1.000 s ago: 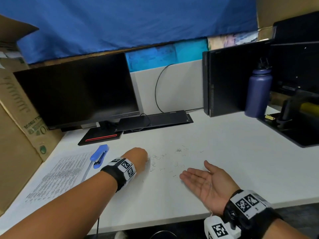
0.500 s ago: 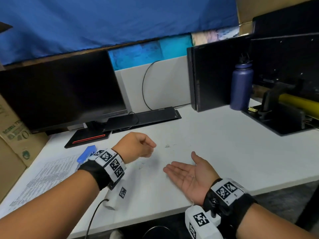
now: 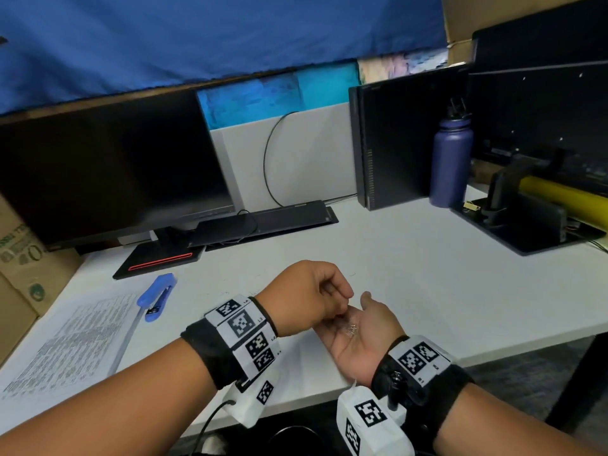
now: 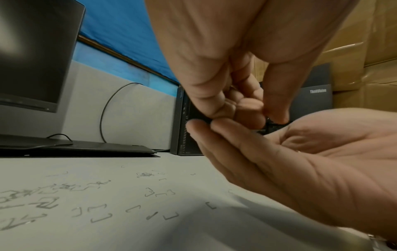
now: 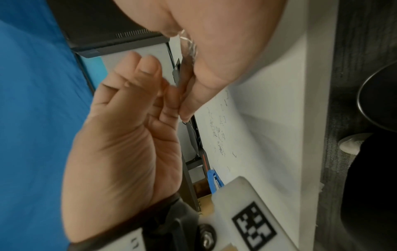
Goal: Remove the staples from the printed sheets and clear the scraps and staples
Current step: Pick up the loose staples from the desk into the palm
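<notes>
Cardboard box [image 3: 19, 258] at far left edge, green print partly legible, can't read it whole. Printed sheets [image 3: 69, 350] lie flat on the white desk [image 3: 411, 291] front-left, text too small to read. Blue stapler [image 3: 157, 297] just beyond their far right corner, resting on the desk. Black monitor [image 3: 108, 169] behind, its base with a red stripe.

Left hand [image 3: 306, 297] centre, knuckles up, fingers curled with tips bunched together over the other palm; wrist view shows fingertips [image 4: 217, 112] touching the right hand's fingers. Whether it pinches anything: can't tell.

Right hand [image 3: 362, 337] palm up, cupped, fingers loose, a small cluster of staples [image 3: 352, 329] lying in the palm. Loose staples [image 4: 96, 212] scattered on the desk under and left of both hands, many bent open.

Black PC tower [image 3: 391, 143] right of centre; dark panel in the left wrist view reads "ThinkVision" [image 4: 318, 90]. Purple bottle [image 3: 449, 159] stands beside the tower.
</notes>
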Demonstrator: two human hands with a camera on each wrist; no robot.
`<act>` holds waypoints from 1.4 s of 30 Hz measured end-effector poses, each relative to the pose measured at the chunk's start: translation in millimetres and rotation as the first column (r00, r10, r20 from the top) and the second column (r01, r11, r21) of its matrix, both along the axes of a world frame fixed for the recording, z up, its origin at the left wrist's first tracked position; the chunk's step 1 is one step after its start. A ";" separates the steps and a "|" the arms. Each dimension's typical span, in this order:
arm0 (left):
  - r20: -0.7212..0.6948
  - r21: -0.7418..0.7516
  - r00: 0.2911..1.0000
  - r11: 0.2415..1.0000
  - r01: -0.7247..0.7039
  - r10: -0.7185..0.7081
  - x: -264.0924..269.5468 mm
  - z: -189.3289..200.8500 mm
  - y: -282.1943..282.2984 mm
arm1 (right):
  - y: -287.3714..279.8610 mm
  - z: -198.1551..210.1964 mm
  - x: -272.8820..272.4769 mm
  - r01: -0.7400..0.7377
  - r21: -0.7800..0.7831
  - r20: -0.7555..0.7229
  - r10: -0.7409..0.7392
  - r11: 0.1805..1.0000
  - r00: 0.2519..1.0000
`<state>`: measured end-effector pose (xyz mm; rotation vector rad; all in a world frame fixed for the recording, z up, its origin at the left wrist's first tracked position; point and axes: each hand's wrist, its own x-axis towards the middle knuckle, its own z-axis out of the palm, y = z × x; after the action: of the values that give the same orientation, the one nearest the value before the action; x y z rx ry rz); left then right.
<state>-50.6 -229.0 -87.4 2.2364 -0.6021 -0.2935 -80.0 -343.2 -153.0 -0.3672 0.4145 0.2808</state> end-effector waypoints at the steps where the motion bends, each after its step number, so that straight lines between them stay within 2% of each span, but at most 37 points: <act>1: 0.018 0.012 1.000 1.000 -0.002 0.002 0.3 0.3 1.8 | 0.0 0.7 -0.5 -0.010 -0.007 0.014 0.010 1.000 1.000; 4: 0.021 -0.002 1.000 1.000 -0.014 0.014 5.8 0.5 9.2 | -0.3 -0.1 0.8 -0.016 -0.053 0.013 0.017 0.998 1.000; 6: 0.032 -0.004 0.995 0.995 -0.098 0.098 18.8 2.1 23.9 | -2.4 -2.4 4.0 -0.029 -0.154 -0.059 0.021 0.988 0.998; 8: 0.061 0.104 0.974 0.969 -0.222 0.217 41.3 1.9 52.8 | -8.0 -2.3 5.8 -0.072 -0.267 -0.144 0.034 0.961 0.989; 10: 0.062 0.269 0.936 0.898 -0.349 0.346 65.9 -3.2 92.3 | -16.3 -1.2 8.1 -0.091 -0.359 -0.162 0.034 0.929 0.986; 13: 0.083 0.558 0.877 0.707 -0.434 0.472 90.8 -17.4 146.1 | -26.5 0.8 10.1 -0.097 -0.360 -0.165 0.039 0.928 0.985; 16: 0.112 0.775 0.885 0.517 -0.363 0.453 94.3 -31.3 168.9 | -29.7 -0.1 12.2 -0.106 -0.314 -0.166 0.055 0.944 0.985; 19: 0.181 0.813 0.909 0.463 -0.353 0.375 93.5 -39.1 166.2 | -26.6 -2.8 15.1 -0.123 -0.308 -0.157 0.077 0.944 0.985; 21: 0.166 0.812 0.935 0.495 -0.310 0.313 93.6 -45.5 155.5 | -24.1 -4.3 16.7 -0.112 -0.307 -0.151 0.067 0.945 0.986; 24: 0.103 0.741 0.973 0.636 -0.213 0.206 88.1 -54.3 134.1 | -23.2 -5.8 18.1 -0.094 -0.299 -0.159 0.048 0.950 0.986; 26: 0.082 0.667 0.975 0.716 -0.207 0.206 89.2 -52.2 126.1 | -24.0 -6.6 19.7 -0.076 -0.293 -0.162 0.029 0.953 0.986; 28: 0.142 0.655 0.946 0.689 -0.310 0.291 100.8 -45.8 127.7 | -25.6 -7.5 21.2 -0.055 -0.283 -0.165 0.008 0.958 0.986; 30: 0.181 0.684 0.886 0.592 -0.426 0.428 113.9 -43.6 137.9 | -25.9 -8.2 21.8 -0.042 -0.271 -0.173 -0.006 0.962 0.985; 32: 0.159 0.736 0.819 0.486 -0.470 0.551 121.1 -48.4 147.4 | -25.3 -9.5 22.4 -0.029 -0.256 -0.175 -0.016 0.966 0.984; 33: 0.133 0.755 0.797 0.460 -0.467 0.590 120.4 -52.4 147.7 | -24.8 -9.6 22.5 -0.026 -0.250 -0.174 -0.018 0.968 0.985; 34: 0.112 0.764 0.788 0.454 -0.457 0.605 120.1 -56.9 146.2 | -24.7 -9.9 22.9 -0.025 -0.246 -0.172 -0.018 0.969 0.985; 36: 0.121 0.801 0.835 0.445 -0.401 0.536 116.9 -66.3 138.3 | -25.4 -10.2 24.0 -0.025 -0.240 -0.166 -0.016 0.971 0.986; 39: -0.038 0.809 0.931 0.558 -0.184 0.363 102.6 -72.7 122.1 | -27.3 -11.3 25.2 -0.027 -0.237 -0.158 -0.011 0.971 0.987; 41: -0.140 0.776 0.959 0.628 -0.048 0.247 89.9 -66.1 116.8 | -27.6 -11.8 25.3 -0.029 -0.235 -0.156 -0.009 0.972 0.988; 42: -0.175 0.747 0.955 0.664 -0.029 0.238 89.2 -60.1 119.2 | -27.4 -12.1 25.5 -0.029 -0.236 -0.158 -0.009 0.971 0.987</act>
<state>38.6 -109.9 -147.4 2.9325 -0.1572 -0.8755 -54.5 -370.6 -165.1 -0.5845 0.6049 0.2716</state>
